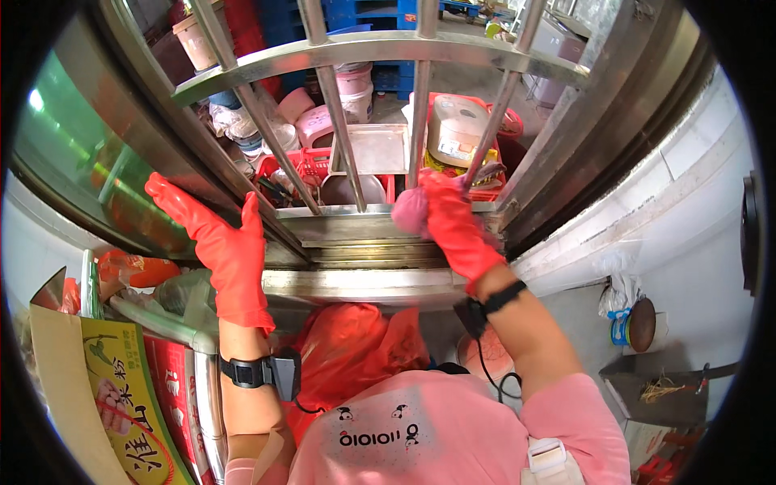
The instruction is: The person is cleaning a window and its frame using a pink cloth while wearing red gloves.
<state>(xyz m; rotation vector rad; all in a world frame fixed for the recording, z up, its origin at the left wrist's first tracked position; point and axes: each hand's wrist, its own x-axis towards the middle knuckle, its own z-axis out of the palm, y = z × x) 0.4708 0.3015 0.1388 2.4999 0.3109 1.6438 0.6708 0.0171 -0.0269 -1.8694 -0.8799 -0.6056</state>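
My left hand [233, 257], in a red rubber glove, is spread with the thumb apart from the fingers. It holds nothing and lies over the metal edge of the sliding glass pane [82, 163]; whether it presses on it I cannot tell. My right hand [458, 227], gloved alike and slightly blurred, grips a pink cloth [410, 210]. That cloth is bunched at the lower ends of the stainless steel window bars [419, 121], just above the bottom rail. Below runs the metal window track [370, 254], in front of a pale ledge [364, 280].
Beyond the bars are a rice cooker [458, 128], a metal tray [379, 148], red baskets [312, 159] and stacked buckets [354, 85]. A red plastic bag [348, 339] hangs below the ledge. Printed cartons [121, 388] and a metal rail [209, 412] stand at my left.
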